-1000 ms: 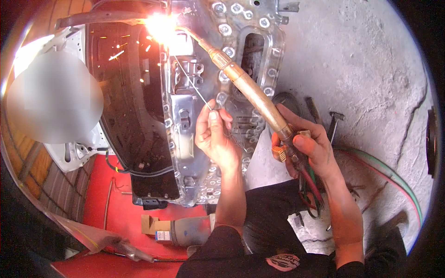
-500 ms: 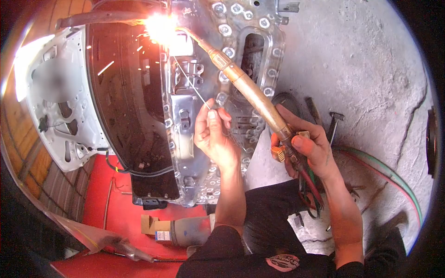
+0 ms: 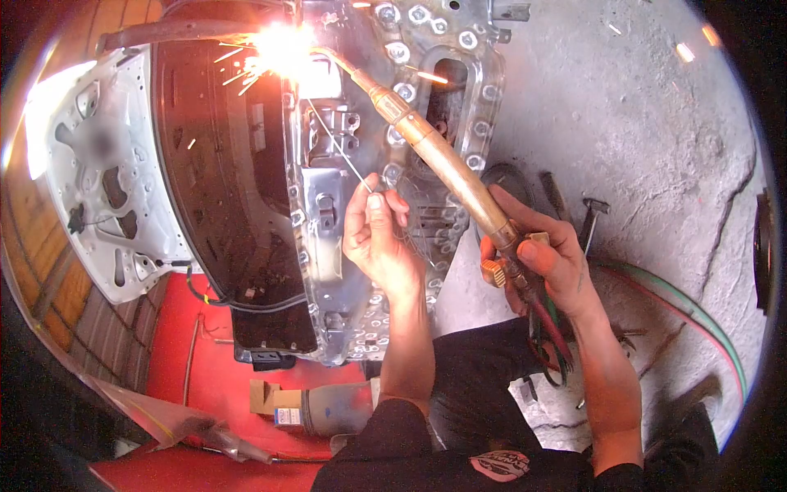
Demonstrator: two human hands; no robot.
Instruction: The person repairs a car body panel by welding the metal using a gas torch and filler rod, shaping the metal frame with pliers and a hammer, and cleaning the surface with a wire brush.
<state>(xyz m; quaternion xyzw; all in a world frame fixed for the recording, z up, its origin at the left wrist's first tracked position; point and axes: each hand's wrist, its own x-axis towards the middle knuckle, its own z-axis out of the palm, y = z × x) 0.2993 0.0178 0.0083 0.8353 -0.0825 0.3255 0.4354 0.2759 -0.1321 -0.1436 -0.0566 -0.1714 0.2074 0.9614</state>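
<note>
My right hand (image 3: pixel 545 254) is wrapped round the valve end of a brass gas welding torch (image 3: pixel 453 170). The torch slants up and left, its thin curved tip reaching a bright glare with flying sparks at the top edge of a bare metal car body panel (image 3: pixel 328 283). Between the thumb and fingers of my left hand (image 3: pixel 379 234) is a thin filler rod (image 3: pixel 338 146), which runs up toward the same glare. Light hides the rod's far end and the spot being heated.
A white car panel (image 3: pixel 111 184) stands at the left, beside a dark window (image 3: pixel 225 172). A hammer (image 3: pixel 593 220) lies on the concrete floor (image 3: pixel 648 123). Green and red hoses (image 3: pixel 705 316) curve at the right. A cardboard box (image 3: pixel 264 398) sits on the red surface (image 3: pixel 225 369) below.
Sparks now spray farther, some across to the upper right. Both hands, the torch and the rod keep nearly the same places.
</note>
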